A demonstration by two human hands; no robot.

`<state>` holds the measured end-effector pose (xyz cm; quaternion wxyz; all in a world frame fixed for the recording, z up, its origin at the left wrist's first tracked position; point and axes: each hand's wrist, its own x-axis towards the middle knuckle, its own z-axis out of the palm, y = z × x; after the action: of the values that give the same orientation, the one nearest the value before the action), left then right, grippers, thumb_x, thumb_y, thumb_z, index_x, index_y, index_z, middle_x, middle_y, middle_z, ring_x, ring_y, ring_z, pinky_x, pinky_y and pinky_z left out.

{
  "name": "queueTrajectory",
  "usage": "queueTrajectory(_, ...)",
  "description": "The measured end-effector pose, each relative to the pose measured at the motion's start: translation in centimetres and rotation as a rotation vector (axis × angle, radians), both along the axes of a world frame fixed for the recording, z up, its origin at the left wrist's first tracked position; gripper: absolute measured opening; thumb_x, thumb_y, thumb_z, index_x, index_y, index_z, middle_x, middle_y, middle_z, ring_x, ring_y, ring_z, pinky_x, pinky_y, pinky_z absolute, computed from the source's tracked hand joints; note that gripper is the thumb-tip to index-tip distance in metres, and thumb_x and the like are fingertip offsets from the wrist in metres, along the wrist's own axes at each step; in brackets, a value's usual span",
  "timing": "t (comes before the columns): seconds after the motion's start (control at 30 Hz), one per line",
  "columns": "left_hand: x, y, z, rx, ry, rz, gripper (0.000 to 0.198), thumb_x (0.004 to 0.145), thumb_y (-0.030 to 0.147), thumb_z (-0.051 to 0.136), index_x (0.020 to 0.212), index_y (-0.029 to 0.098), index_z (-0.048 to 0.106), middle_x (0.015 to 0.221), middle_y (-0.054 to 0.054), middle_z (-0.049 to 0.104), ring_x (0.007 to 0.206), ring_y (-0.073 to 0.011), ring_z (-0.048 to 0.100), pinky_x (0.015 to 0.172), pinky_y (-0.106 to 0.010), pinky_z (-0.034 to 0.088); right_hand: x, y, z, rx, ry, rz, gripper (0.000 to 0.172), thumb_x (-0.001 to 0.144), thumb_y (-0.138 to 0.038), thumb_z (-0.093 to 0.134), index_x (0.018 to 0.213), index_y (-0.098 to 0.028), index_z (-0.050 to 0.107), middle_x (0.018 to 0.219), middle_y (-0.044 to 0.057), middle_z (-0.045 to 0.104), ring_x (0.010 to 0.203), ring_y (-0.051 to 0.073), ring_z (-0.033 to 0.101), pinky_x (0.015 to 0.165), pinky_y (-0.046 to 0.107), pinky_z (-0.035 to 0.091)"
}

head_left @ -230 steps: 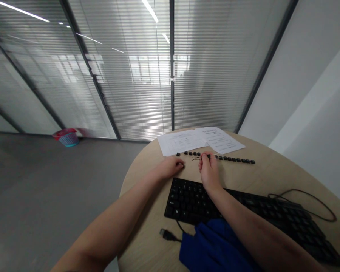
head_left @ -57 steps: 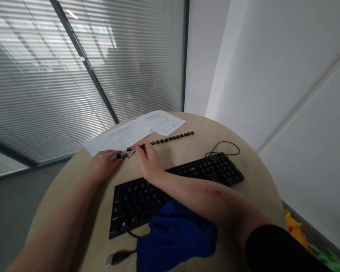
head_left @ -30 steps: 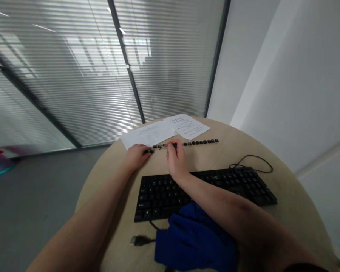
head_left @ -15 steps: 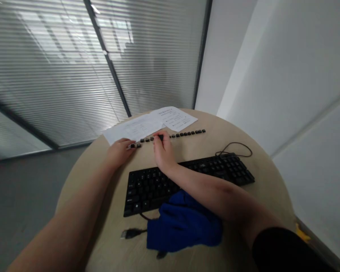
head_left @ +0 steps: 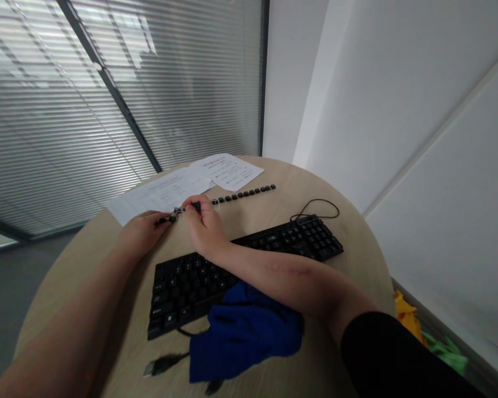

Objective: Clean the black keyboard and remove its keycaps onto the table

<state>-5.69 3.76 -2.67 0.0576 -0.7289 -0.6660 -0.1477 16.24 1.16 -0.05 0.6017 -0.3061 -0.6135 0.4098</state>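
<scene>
On a round wooden table (head_left: 357,232) lies a black keyboard (head_left: 249,260). Beyond it runs a row of loose black keycaps (head_left: 244,194). My right hand (head_left: 205,226) reaches over the keyboard, its fingers pinched on a small black keycap at the row's left end. A thin metal tool shows beside its fingertips. My left hand (head_left: 143,232) rests on the table just left of it, fingers curled, fingertips on a keycap at the end of the row.
Two printed sheets of paper (head_left: 178,188) lie behind the keycaps. A blue cloth (head_left: 244,331) lies on the near edge of the keyboard. The keyboard's cable (head_left: 315,209) loops at the right; its USB plug (head_left: 160,366) lies near me. Glass walls with blinds stand behind the table.
My view has swung about between frames. Both hands stay at the left end of the keycap row; my right hand has shifted slightly left along it.
</scene>
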Motion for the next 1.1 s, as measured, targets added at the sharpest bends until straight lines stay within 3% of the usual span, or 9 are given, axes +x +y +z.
queueTrajectory(0.23,0.45,-0.17,0.45,-0.015,-0.012,-0.033,0.047,0.086,0.044,0.045,0.111,0.015,0.072,0.115,-0.013,0.071,0.102,-0.0296,0.066,0.092,-0.038,0.049,-0.03,-0.04,0.09,-0.006,0.005,-0.016,0.011,0.095,-0.030,0.046,0.097,-0.026,0.056,0.079,-0.001,0.059,0.072,0.015,0.057,0.072,0.029,0.044)
queueTrajectory(0.4,0.59,-0.04,0.22,-0.003,-0.032,-0.059,0.047,0.084,0.046,0.045,0.108,0.018,0.074,0.111,-0.011,0.073,0.100,-0.0297,0.067,0.092,-0.038,0.050,-0.10,-0.13,-0.02,-0.017,0.023,-0.008,0.012,0.095,-0.032,0.045,0.098,-0.025,0.056,0.083,0.000,0.061,0.080,0.017,0.059,0.077,0.029,0.045)
queueTrajectory(0.77,0.95,0.07,0.03,0.017,-0.037,-0.041,0.048,0.084,0.047,0.045,0.112,0.019,0.072,0.113,-0.011,0.072,0.101,-0.0287,0.066,0.093,-0.036,0.049,-0.34,-0.03,-0.32,-0.029,0.034,-0.010,0.013,0.095,-0.033,0.046,0.099,-0.026,0.055,0.078,-0.001,0.060,0.073,0.017,0.058,0.072,0.030,0.044)
queueTrajectory(1.1,0.69,-0.44,0.15,0.012,-0.043,-0.019,0.051,0.086,0.047,0.045,0.115,0.015,0.071,0.114,-0.013,0.071,0.098,-0.0285,0.067,0.091,-0.036,0.050,-0.17,-0.23,-0.26,-0.016,0.054,-0.020,0.012,0.094,-0.032,0.046,0.097,-0.025,0.055,0.083,-0.001,0.061,0.078,0.017,0.058,0.077,0.030,0.045)
